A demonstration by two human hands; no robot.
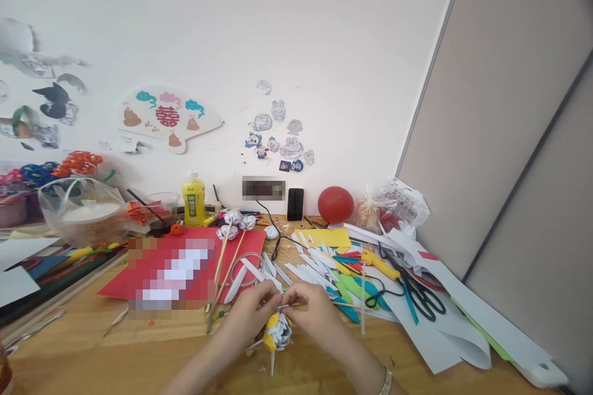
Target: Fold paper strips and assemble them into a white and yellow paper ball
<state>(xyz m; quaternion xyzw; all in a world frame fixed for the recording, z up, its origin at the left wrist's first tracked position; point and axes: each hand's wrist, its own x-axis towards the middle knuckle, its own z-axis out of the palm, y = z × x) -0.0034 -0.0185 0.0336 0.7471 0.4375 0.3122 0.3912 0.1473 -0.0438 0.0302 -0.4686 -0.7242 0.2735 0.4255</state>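
A folded paper flower (281,334), white with yellow petals, hangs beneath my two hands near the table's front. My left hand (254,307) is closed, its thumb and fingers pinching the flower's upper edge from the left. From the other side, my right hand (309,307) is closed too, its fingertips pinched at the same spot against a thin paper bit. The fingers partly hide that bit and the flower's top. A thin white point sticks down below the flower. Just beyond my hands lie many cut white paper strips (315,264).
A yellow glue gun (380,264) and black scissors (424,296) lie to the right among paper sheets. Stick-stemmed paper flowers (232,218) rest on a red sheet (185,241). Behind stand a yellow bottle (193,199), a phone (295,204) and a red balloon (335,204).
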